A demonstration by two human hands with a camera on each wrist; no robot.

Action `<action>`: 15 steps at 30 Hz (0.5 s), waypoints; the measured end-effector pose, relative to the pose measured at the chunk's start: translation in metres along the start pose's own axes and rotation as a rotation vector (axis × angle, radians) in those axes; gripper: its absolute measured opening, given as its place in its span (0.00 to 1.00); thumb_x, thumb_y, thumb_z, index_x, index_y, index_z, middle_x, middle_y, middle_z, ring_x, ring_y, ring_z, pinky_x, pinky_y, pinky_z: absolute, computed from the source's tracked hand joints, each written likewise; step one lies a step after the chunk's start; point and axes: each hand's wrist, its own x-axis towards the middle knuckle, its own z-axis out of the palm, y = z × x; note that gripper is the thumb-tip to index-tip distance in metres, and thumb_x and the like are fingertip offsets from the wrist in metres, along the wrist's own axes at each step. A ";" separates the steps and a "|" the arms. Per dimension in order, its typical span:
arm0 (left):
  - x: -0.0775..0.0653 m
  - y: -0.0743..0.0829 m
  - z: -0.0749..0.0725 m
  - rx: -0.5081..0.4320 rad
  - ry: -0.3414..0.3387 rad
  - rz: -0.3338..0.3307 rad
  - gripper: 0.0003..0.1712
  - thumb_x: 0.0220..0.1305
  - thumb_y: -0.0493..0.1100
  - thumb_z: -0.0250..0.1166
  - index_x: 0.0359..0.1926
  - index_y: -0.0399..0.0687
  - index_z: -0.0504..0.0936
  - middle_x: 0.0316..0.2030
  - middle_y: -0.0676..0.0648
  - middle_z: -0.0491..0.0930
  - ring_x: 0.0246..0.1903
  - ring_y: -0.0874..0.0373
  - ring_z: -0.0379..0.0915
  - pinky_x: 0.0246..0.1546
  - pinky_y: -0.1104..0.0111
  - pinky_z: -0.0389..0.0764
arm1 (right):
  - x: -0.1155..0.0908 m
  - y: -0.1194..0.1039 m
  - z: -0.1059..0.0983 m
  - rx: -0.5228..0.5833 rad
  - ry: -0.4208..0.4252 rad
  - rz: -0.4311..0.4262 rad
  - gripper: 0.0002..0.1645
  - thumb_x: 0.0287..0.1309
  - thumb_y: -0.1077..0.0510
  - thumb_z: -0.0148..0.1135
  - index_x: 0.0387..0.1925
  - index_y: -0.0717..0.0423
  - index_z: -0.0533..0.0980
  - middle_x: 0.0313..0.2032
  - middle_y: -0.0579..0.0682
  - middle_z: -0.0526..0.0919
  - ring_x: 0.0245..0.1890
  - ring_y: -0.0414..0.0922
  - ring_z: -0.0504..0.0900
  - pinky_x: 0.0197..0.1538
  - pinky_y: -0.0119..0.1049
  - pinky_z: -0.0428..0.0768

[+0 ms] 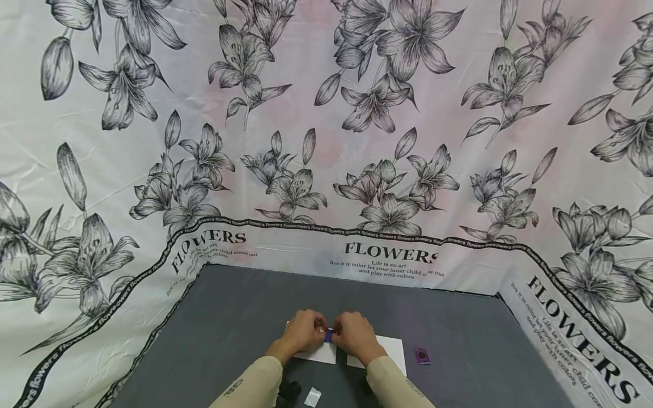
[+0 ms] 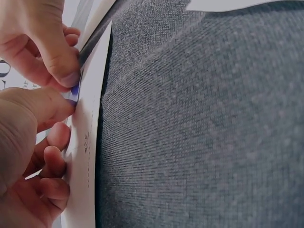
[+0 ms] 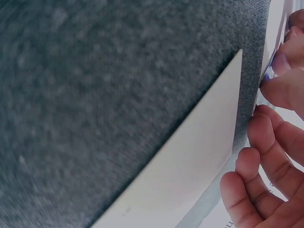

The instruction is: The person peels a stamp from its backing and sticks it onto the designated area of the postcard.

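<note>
In the head view, the left hand point(image 1: 304, 331) and right hand point(image 1: 354, 334) meet over a small blue piece point(image 1: 329, 335), near the right edge of the left white sheet point(image 1: 318, 355). The right white sheet point(image 1: 391, 348) lies partly under the right forearm; a purple packet point(image 1: 422, 356) sits just beyond it, out of the hands' way. A white scrap point(image 1: 313, 396) lies nearer the person, between the forearms.

The left wrist view shows both hands pinching narrowly, thumb tips nearly together with the blue piece between them — presumably so each steadies one side of something this small. Whether it touches the sheet I cannot tell.

In the right wrist view, the right hand's other fingers curl loosely, likely to keep the pinch free; the blue piece is mostly hidden.
</note>
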 end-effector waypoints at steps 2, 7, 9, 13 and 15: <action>0.000 0.002 -0.002 -0.005 -0.022 -0.016 0.07 0.59 0.38 0.73 0.38 0.52 0.92 0.29 0.56 0.79 0.30 0.60 0.72 0.32 0.61 0.74 | 0.000 -0.001 -0.002 -0.007 -0.011 -0.002 0.05 0.53 0.58 0.80 0.28 0.51 0.88 0.26 0.44 0.86 0.25 0.41 0.80 0.30 0.41 0.79; -0.001 0.003 -0.004 -0.027 -0.056 -0.022 0.08 0.60 0.40 0.78 0.41 0.50 0.93 0.29 0.55 0.78 0.30 0.61 0.72 0.31 0.65 0.74 | 0.001 -0.001 -0.004 -0.012 -0.036 0.001 0.06 0.54 0.55 0.82 0.29 0.50 0.90 0.27 0.43 0.87 0.26 0.42 0.82 0.31 0.42 0.82; -0.001 0.002 -0.004 -0.038 -0.064 -0.015 0.08 0.60 0.40 0.79 0.42 0.49 0.94 0.28 0.55 0.78 0.29 0.62 0.72 0.30 0.67 0.74 | 0.000 -0.001 -0.004 -0.013 -0.042 0.003 0.06 0.54 0.55 0.82 0.29 0.50 0.90 0.26 0.42 0.87 0.26 0.41 0.82 0.31 0.42 0.81; -0.001 0.001 -0.004 -0.042 -0.068 0.013 0.08 0.60 0.39 0.80 0.42 0.47 0.94 0.28 0.56 0.79 0.29 0.64 0.72 0.30 0.69 0.74 | 0.000 -0.001 -0.005 -0.018 -0.045 -0.009 0.04 0.54 0.56 0.82 0.29 0.50 0.91 0.24 0.41 0.87 0.24 0.39 0.80 0.29 0.40 0.80; -0.001 0.001 -0.004 -0.040 -0.070 0.022 0.08 0.60 0.38 0.80 0.42 0.47 0.95 0.27 0.56 0.79 0.29 0.64 0.71 0.31 0.69 0.74 | -0.001 -0.001 -0.006 -0.011 -0.047 -0.014 0.04 0.54 0.57 0.82 0.30 0.51 0.92 0.25 0.41 0.87 0.24 0.38 0.80 0.29 0.39 0.80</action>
